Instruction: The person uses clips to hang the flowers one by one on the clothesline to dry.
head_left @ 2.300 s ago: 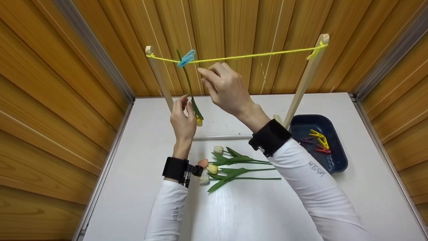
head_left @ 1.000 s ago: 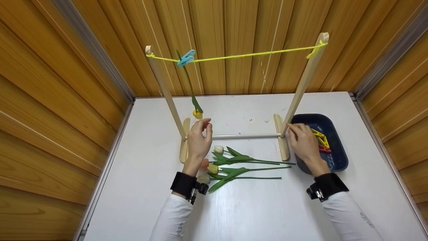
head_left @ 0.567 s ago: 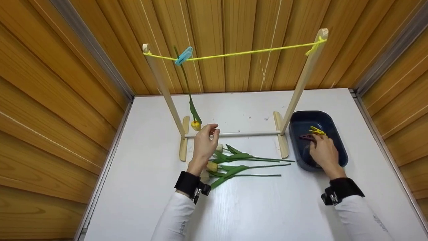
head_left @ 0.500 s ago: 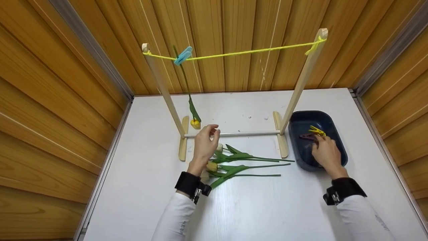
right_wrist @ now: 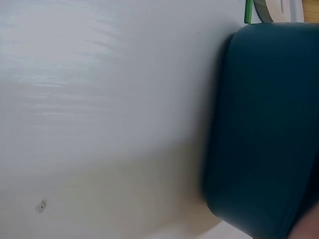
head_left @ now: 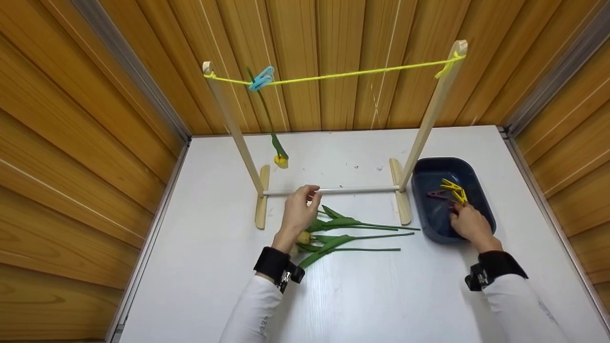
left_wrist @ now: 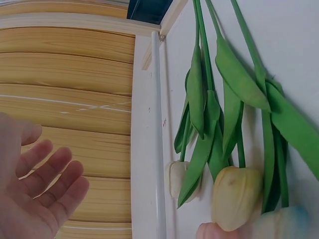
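Observation:
My right hand [head_left: 472,224] reaches into the dark blue bin [head_left: 421,224], its fingertips down beside a yellow clothespin [head_left: 460,196]. Another yellow clothespin [head_left: 450,185] and a dark purple one [head_left: 437,195] lie just beyond. A red clothespin seen there earlier is hidden by this hand, and I cannot tell whether the fingers grip it. My left hand [head_left: 299,209] hovers over the blooms of the tulips [head_left: 333,243], fingers loosely bent, holding nothing. Behind, a yellow tulip [head_left: 280,161] hangs bloom-down from the yellow string [head_left: 352,74], held by a light blue clothespin [head_left: 262,78].
The wooden frame has a left post [head_left: 233,128], a right post [head_left: 433,114] and a low crossbar [head_left: 357,190] between its feet. The bin stands right beside the right foot [head_left: 401,209]. Wood-panelled walls [head_left: 86,143] enclose the white table [head_left: 362,295].
The right hand has gone from the string down into the bin, then drawn slightly nearer. The left hand has left the hanging tulip and come down over the lying tulips. The hanging tulip swings.

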The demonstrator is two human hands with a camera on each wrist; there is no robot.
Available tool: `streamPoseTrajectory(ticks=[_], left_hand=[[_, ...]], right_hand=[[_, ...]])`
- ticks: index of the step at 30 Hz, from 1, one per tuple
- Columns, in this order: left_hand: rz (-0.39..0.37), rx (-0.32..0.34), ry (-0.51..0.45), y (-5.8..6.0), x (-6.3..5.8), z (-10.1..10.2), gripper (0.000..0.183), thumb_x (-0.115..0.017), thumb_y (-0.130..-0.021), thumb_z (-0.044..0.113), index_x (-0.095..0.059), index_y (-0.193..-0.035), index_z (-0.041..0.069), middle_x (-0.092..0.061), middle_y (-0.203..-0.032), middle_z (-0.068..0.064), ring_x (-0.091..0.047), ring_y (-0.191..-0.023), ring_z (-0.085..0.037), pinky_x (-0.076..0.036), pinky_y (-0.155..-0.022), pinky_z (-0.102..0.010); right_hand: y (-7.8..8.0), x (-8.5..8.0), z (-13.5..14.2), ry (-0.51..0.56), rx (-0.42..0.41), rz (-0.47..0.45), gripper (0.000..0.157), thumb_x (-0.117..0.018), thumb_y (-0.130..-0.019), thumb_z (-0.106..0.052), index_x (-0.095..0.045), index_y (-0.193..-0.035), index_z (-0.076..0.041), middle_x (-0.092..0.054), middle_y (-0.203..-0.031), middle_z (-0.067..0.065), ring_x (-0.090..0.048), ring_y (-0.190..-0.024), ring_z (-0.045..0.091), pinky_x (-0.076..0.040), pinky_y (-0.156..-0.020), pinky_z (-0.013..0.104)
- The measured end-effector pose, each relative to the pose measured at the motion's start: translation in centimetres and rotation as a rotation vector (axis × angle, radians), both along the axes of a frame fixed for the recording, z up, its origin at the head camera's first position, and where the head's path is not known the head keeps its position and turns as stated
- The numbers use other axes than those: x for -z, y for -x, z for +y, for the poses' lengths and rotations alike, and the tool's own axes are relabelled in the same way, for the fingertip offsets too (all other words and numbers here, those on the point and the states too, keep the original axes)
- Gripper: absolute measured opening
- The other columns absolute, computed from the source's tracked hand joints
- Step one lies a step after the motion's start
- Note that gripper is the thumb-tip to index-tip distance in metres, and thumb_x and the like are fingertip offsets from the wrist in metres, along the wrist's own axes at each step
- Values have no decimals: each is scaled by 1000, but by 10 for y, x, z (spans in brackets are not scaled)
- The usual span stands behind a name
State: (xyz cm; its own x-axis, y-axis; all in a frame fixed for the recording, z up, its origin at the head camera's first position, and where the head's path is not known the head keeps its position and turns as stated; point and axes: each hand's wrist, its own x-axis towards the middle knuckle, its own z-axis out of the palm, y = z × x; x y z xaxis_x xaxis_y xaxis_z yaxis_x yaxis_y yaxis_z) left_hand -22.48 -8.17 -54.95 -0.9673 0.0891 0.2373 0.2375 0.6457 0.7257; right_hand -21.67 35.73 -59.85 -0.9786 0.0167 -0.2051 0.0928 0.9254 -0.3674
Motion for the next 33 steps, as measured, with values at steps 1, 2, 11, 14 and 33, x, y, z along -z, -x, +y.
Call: streamPoseTrajectory(ticks=[1, 2, 11, 14, 33], left_hand=[[-12, 2, 3, -1, 1, 0, 27, -57, -100, 23, -69, -118, 5, -73, -101, -8, -69, -88, -21, -55, -78, -35], [-24, 1, 8, -1, 2, 0, 28, -57, -100, 24, -69, -118, 6, -73, -102, -8, -69, -89, -21, -55, -78, -35], [-40, 0, 14, -2, 6, 0, 26, -56, -100, 23, -70, -116, 7, -74, -102, -8, -69, -88, -22, -55, -79, -35], [-47, 3, 19, -3, 8, 1, 26, -56, -100, 23, -70, -115, 7, -74, -101, -9, -70, -89, -23, -55, -80, -36], [-99, 46, -27, -8, 17, 1, 26, -57, -100, 23, -70, -118, 8, -73, -102, -7, -69, -86, -18, -54, -77, -30]], right_hand=[[0, 0, -1, 0, 0, -5, 47, -46, -96, -12, -49, -133, 17, -43, -133, 45, -49, -112, 64, -42, -93, 68], [-1, 0, -1, -1, 1, -6, 46, -45, -96, -12, -50, -131, 17, -44, -131, 45, -50, -111, 63, -43, -92, 68], [-3, 1, -16, -24, -28, 1, 43, -45, -96, -13, -55, -128, 14, -48, -131, 42, -52, -110, 63, -44, -90, 68], [-3, -2, -18, -19, -29, -1, 45, -48, -96, -14, -53, -132, 13, -50, -131, 42, -53, -111, 62, -45, -89, 68], [10, 3, 6, -26, 10, -41, 35, -65, -89, -13, -64, -113, 12, -59, -107, 41, -61, -94, 55, -49, -79, 62]])
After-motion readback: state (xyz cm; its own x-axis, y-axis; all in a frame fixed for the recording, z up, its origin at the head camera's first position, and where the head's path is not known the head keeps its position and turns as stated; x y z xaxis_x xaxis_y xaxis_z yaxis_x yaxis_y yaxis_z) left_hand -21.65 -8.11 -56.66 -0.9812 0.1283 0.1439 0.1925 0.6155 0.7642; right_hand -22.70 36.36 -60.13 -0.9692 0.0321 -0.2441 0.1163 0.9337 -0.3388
